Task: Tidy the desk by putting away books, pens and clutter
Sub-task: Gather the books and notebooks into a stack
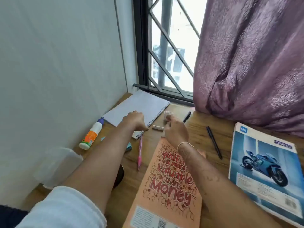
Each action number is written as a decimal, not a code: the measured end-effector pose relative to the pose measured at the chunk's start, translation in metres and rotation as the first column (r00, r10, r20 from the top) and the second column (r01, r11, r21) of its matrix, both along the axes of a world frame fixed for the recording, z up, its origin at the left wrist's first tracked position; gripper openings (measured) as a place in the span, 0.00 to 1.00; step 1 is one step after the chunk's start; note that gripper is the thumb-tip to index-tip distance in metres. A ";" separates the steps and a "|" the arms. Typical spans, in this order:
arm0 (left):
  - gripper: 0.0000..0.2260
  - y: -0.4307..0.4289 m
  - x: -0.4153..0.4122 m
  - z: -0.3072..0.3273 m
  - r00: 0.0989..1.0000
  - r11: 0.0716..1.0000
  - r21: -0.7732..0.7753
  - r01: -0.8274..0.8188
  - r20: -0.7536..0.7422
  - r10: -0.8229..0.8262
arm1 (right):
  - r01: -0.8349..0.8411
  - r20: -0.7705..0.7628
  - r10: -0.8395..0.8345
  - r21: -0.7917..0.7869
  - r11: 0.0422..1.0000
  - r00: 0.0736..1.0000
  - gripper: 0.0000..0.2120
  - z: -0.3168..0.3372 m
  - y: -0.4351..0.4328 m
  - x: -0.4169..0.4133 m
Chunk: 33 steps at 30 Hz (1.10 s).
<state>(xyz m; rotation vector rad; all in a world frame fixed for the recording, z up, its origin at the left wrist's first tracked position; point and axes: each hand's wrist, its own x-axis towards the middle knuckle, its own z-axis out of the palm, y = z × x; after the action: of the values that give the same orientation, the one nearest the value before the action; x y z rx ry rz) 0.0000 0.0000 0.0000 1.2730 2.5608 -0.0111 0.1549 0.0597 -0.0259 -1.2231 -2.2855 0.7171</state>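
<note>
Hardly anything is put away: books (pixel 167 183) and pens (pixel 213 142) cover the table (pixel 225 127), left hand (pixel 134 120) grips the notebook (pixel 139 104), right hand (pixel 175 130) pinches a scrap (pixel 168 115).

The left arm wears a white fabric sleeve (pixel 65 209) with a rough, slightly frayed hem, left of the orange book (pixel 164 186); the forearm past the hem is bare. A small ring (pixel 134 111) shows on the left hand (pixel 134 120), beyond the book's far edge. A thin pale bangle (pixel 184 144) circles the right wrist at the book's top corner. A reddish-brown swirled pattern (pixel 205 171) runs along the right forearm over the book's right side.
</note>
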 end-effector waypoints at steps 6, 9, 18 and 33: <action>0.31 0.021 -0.004 -0.022 0.992 0.986 -0.125 0.109 -0.053 -0.116 | 0.169 0.018 -0.169 -0.007 0.986 0.985 0.12 -0.022 0.006 -0.001; 0.26 0.021 -0.009 -0.018 0.980 0.987 -0.092 0.134 -0.136 -0.146 | 0.171 0.005 -0.171 0.002 0.985 0.985 0.11 -0.030 0.010 0.001; 0.20 0.030 0.000 -0.018 0.949 0.981 -0.100 0.167 -0.255 -0.188 | 0.109 0.068 -0.113 0.053 0.993 0.991 0.09 -0.030 0.006 0.004; 0.16 0.013 -0.008 0.052 0.835 0.977 -0.022 0.212 -0.515 -0.192 | 0.058 0.112 -0.070 0.107 0.993 0.991 0.08 -0.028 -0.003 0.006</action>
<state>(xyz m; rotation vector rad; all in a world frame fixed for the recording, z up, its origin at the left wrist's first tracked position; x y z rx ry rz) -0.0078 0.0130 0.0525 1.7497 2.8431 -0.4062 0.1606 0.0566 -0.0540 -1.3134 -2.3328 0.5103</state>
